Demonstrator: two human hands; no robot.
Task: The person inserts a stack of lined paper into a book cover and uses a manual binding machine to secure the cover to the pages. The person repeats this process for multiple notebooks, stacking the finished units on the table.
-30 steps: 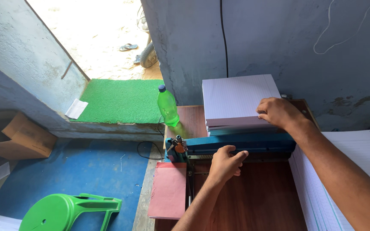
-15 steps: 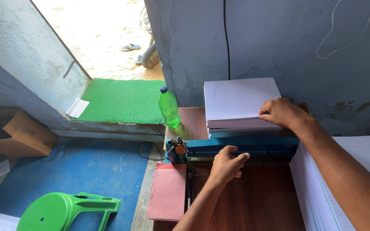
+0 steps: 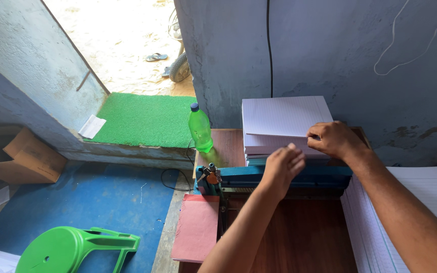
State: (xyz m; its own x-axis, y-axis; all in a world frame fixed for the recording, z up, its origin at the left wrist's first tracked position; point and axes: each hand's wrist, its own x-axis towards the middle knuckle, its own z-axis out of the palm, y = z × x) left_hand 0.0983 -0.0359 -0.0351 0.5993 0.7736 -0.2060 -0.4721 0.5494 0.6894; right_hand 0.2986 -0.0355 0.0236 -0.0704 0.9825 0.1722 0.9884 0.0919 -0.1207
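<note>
Your right hand (image 3: 335, 140) sits on the near right edge of the stack of ruled paper (image 3: 283, 117), fingers curled and pinching the top sheets at that edge. Your left hand (image 3: 284, 164) is raised just in front of the stack — its fingertips reach the front edge of the sheets, close beside the right hand, but from this angle I cannot tell whether they actually nip any paper or only touch it. The fingers are bent and close together, not spread.

The stack lies at the back of the brown wooden table (image 3: 304, 237), against the grey-blue wall (image 3: 330, 50), and its front edge rests over the blue bar of the cutting machine (image 3: 279, 177) that runs across the table. At the left end of that bar there is a small cluster of metal and orange parts (image 3: 209, 177). A green plastic bottle (image 3: 200, 129) with a blue cap stands upright just to the left of the stack, apart from it.

To your right, a second pile of ruled sheets (image 3: 410, 217) lies beside your forearm. A pink sheet of card (image 3: 197, 233) rests at the table's left edge. Down on the blue floor lies a green plastic stool (image 3: 72, 248) on its side — beyond it a cardboard box (image 3: 29, 157) and a green mat (image 3: 145, 119) at the doorway.
</note>
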